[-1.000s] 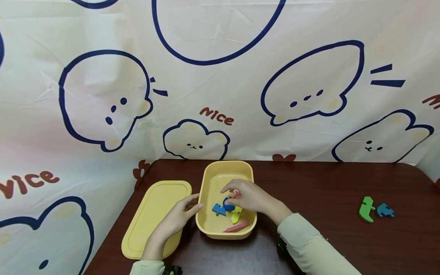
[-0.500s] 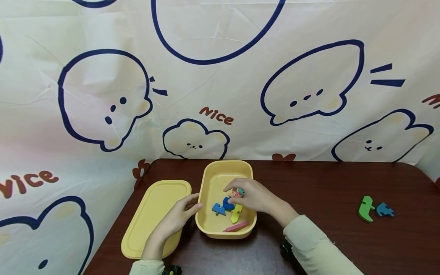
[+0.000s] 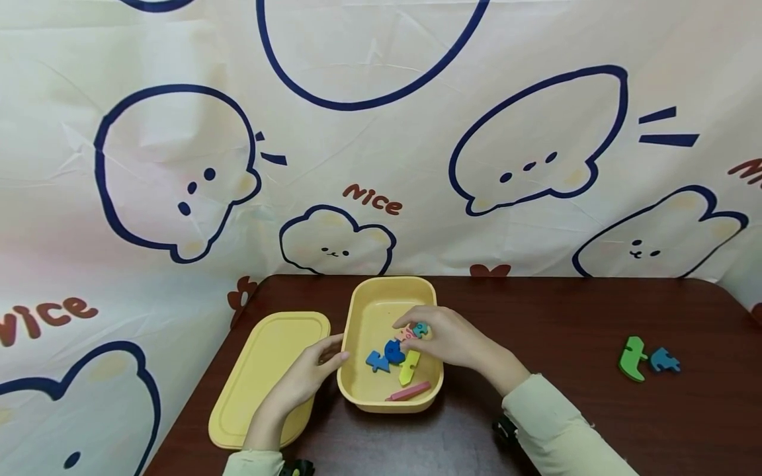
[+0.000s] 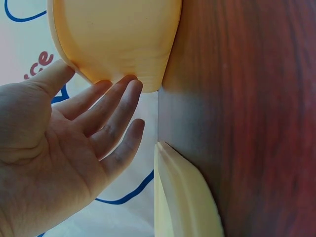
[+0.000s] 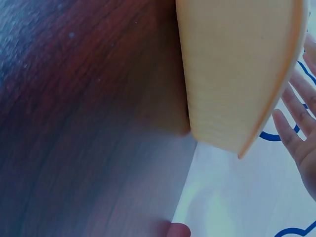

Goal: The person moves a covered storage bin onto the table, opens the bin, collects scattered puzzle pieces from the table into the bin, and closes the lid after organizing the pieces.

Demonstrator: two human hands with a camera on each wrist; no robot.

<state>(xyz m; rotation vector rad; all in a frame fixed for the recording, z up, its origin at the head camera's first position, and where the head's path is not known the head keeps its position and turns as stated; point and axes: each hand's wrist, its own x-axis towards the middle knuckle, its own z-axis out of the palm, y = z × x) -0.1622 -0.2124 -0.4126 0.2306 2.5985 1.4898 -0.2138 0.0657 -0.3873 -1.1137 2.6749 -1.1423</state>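
A yellow plastic box (image 3: 381, 398) stands on the table. My left hand (image 3: 306, 373) rests its fingertips against the box's left side; in the left wrist view the fingers are nearly straight, the thumb by the rim. Over the right rim reaches my right hand (image 3: 452, 338), fingers parted and slightly bent above the pieces. Between thumb and forefinger show a pink puzzle piece (image 3: 407, 332) and a teal one (image 3: 420, 329), lying inside the box. Beside them lie a dark blue piece (image 3: 394, 352), a lighter blue piece (image 3: 377, 361), a yellow piece (image 3: 409, 369) and a pink stick-shaped piece (image 3: 409, 391).
Left of the box lies its yellow lid (image 3: 262, 377), under the left forearm. Far right on the dark wooden table (image 3: 536, 317) are a green puzzle piece (image 3: 632, 359) and a blue one (image 3: 664, 360). A cartoon-printed cloth (image 3: 417, 152) hangs behind the table.
My right hand has drawn back slightly to the right, uncovering the teal piece and more of the pink and dark blue ones. My left hand has stayed against the box.
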